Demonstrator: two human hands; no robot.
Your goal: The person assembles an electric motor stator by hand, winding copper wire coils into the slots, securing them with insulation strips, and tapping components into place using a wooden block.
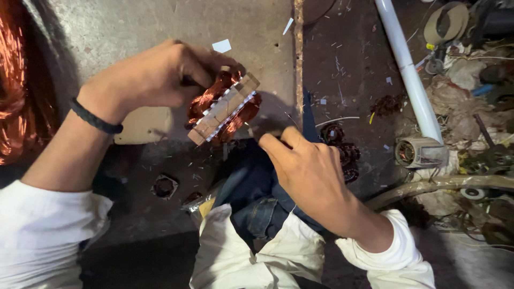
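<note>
Left hand: the left hand (pixel 155 75), a black band on its wrist, is clenched around the upper left end of a pale grey, slotted, block-shaped laminated metal core wound with copper-coloured wire (pixel 225 109), carrying it in the air.
Core position: it sits just above the middle of the view, over the edge of a grey concrete slab (pixel 134 27).
Core axis: its long axis runs on a slant, the lower end toward 7 o'clock and the upper end toward 1 o'clock; the slotted pale face is turned up toward the viewer, with copper windings bulging out along both long sides.
Right hand: the right hand (pixel 310 171) lies at 4 o'clock from the core, fingertips (pixel 267 142) pinched together just beside its lower right edge; whether they grip a fine wire I cannot tell.
Below: blue denim cloth (pixel 257 198) and a cream cloth (pixel 241 257) lie under the hands.
At 3 o'clock: a white plastic pipe (pixel 409 75) slants across the dirty floor, with a small grey ribbed motor housing (pixel 420 151) at its lower end.
At 9 o'clock: a mass of loose bright copper wire (pixel 13 85) fills the left edge.
</note>
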